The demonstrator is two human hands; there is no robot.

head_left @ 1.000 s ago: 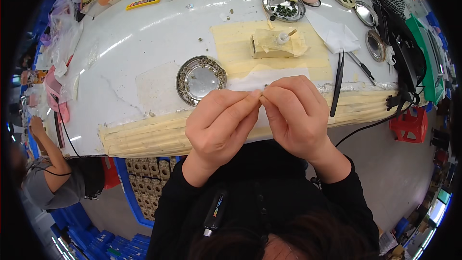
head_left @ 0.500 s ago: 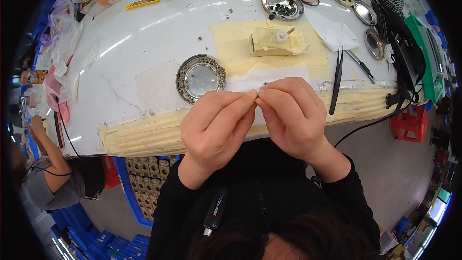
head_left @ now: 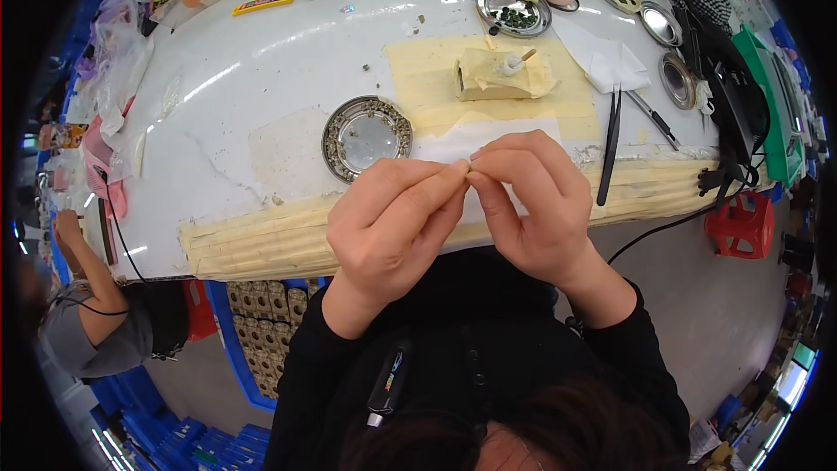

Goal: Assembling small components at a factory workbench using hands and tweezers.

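Note:
Both hands meet over the front edge of the white table, fingertips pinched together. My left hand is closed, thumb and forefinger pressed on something too small to make out. Against it, my right hand pinches at the same spot, its fingers curled. Just beyond my left hand stands a round metal dish with many small greyish bits around its inner rim. Behind my right hand, a small block wrapped in yellow tape holds a white piece with a little stick. Black tweezers lie to the right.
A metal dish of dark green pieces stands at the back. Beside the tweezers lie a pen-like tool and white tissue. A yellow box cutter is at the far left. Another person sits at left; a blue crate is below.
My hands stay almost in place, with the right fingers shifting slightly at the pinch. The table's things appear a little farther right from a small shift of view.

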